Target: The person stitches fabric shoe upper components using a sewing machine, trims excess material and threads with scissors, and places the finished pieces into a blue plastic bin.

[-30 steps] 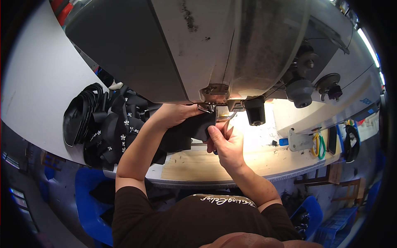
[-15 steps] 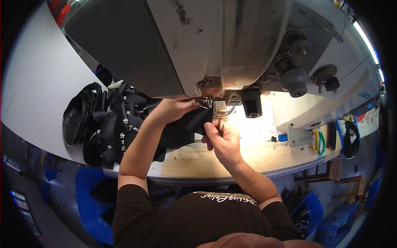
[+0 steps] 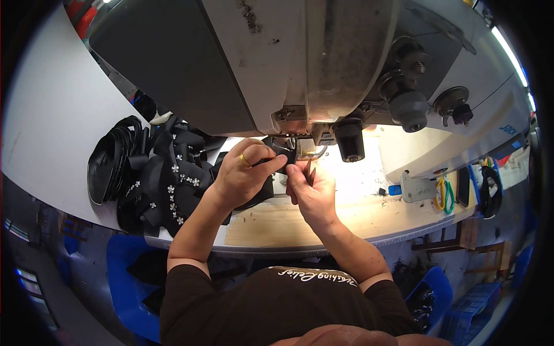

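Note:
A sewing machine [image 3: 277, 69] with a pale head hangs over my hands, and its presser foot [image 3: 284, 143] stands just beyond my fingers. My left hand [image 3: 249, 167], a gold ring on one finger, is closed in a pinch on a piece of black fabric [image 3: 258, 196] left of the foot. Part of that fabric lies hidden under the hand. My right hand [image 3: 310, 193] pinches the fabric's right edge between thumb and fingers, close to the left fingertips. Two pointed dark blades, seemingly thread snips [image 3: 312, 173], stick up out of the right hand.
Black fabric pieces with silvery flower trims [image 3: 171, 187] are heaped to the left, beside stacked black curved pieces [image 3: 112, 161]. On the right lie yellow and green scissor-like handles [image 3: 448, 196] and a blue-ended item [image 3: 395, 190]. Thread scraps dot the wooden table edge [image 3: 358, 216].
My left hand has drawn back from beside the presser foot and turned over, its fingers now pinching the fabric near my right thumb. The right hand has hardly moved.

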The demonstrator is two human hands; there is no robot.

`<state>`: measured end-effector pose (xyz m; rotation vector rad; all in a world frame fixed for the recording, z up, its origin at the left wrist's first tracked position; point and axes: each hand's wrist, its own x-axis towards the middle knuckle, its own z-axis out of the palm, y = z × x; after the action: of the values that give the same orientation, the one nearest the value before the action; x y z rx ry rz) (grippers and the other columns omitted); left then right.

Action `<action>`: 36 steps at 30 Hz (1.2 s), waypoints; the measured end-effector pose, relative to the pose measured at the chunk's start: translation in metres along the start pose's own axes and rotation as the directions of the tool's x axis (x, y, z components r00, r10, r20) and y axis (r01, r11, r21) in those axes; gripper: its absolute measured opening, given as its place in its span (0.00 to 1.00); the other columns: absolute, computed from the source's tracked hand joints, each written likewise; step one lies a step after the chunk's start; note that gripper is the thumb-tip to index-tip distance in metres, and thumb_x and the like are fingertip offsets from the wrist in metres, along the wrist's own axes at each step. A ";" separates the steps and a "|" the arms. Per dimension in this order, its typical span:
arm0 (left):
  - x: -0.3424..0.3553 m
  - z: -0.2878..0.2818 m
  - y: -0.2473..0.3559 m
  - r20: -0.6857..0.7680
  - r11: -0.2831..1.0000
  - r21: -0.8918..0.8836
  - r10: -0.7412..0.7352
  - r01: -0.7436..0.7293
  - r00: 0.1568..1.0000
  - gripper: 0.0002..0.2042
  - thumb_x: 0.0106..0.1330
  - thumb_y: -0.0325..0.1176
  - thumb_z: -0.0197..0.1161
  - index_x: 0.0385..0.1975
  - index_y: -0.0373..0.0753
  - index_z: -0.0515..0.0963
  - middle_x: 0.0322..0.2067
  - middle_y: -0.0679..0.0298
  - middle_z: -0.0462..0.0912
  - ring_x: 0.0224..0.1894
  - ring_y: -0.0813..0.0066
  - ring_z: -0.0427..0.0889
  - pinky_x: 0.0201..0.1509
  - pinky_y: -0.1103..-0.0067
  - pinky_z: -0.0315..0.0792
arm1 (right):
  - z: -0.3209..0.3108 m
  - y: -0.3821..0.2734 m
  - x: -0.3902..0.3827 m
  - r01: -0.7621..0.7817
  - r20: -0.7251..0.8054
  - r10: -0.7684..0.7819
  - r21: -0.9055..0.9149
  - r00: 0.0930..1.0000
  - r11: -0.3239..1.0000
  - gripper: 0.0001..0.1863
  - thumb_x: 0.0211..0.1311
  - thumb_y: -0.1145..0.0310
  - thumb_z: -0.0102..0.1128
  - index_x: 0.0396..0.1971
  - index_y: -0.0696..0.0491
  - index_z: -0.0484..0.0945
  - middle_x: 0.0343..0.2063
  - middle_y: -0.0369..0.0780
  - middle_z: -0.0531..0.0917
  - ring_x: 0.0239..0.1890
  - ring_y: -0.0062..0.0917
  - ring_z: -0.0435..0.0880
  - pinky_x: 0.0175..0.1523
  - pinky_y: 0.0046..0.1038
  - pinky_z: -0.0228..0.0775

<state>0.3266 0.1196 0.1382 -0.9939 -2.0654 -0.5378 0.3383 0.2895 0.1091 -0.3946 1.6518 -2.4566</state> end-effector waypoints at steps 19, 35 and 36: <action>0.006 0.023 0.014 -0.185 0.975 0.166 -0.118 0.149 0.976 0.14 0.41 0.17 0.62 0.30 0.38 0.81 0.31 0.67 0.77 0.35 0.65 0.75 0.38 0.76 0.73 | -0.016 0.009 -0.021 -0.014 -0.054 0.016 0.040 0.998 0.999 0.10 0.68 0.68 0.53 0.39 0.59 0.79 0.18 0.32 0.77 0.16 0.08 0.67 0.21 0.13 0.57; 0.001 -0.001 -0.001 0.236 0.919 0.119 -0.395 0.377 0.888 0.20 0.48 0.19 0.59 0.45 0.34 0.74 0.40 0.53 0.76 0.50 0.52 0.71 0.53 0.70 0.67 | -0.078 0.035 -0.047 -0.075 -0.237 0.058 -0.063 0.970 0.995 0.09 0.67 0.69 0.52 0.36 0.59 0.77 0.17 0.35 0.75 0.12 0.11 0.63 0.17 0.14 0.54; -0.001 0.004 -0.005 0.251 0.890 0.211 -0.449 0.405 0.857 0.17 0.47 0.20 0.60 0.41 0.34 0.74 0.36 0.55 0.77 0.46 0.53 0.73 0.50 0.69 0.68 | -0.079 0.038 -0.047 -0.069 -0.240 0.049 -0.078 0.970 0.995 0.08 0.67 0.70 0.52 0.36 0.59 0.77 0.17 0.34 0.75 0.13 0.11 0.63 0.17 0.13 0.54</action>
<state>0.3213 0.1185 0.1347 -0.5412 -2.5789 -0.4644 0.3589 0.3576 0.0396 -0.0601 1.8355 -2.4757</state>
